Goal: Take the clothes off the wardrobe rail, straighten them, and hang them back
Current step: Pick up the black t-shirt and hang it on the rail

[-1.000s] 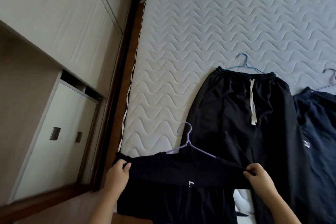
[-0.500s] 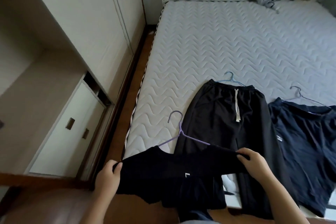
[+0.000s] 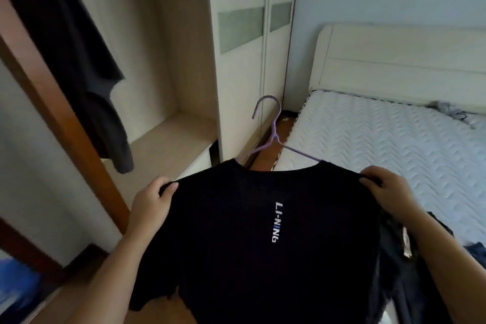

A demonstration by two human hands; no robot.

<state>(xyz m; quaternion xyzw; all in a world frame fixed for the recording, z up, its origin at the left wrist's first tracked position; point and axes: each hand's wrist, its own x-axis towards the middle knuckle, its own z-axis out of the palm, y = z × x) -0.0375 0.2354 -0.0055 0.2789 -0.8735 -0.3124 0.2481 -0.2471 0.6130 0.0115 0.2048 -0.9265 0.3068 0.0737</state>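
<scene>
The left hand (image 3: 151, 202), 8 o'clock, and right hand (image 3: 386, 192), 3 o'clock, pinch the shoulders of the black T-shirt (image 3: 249, 231) at centre. Only cloth seems gripped, so the purple hanger (image 3: 272, 137), hook at 12 o'clock, may slip out if tilted.

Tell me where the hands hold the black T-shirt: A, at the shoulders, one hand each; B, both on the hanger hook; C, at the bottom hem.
A: the left hand and the right hand each grip one shoulder of the black T-shirt, and the purple hanger has its hook sticking up untouched.
</scene>
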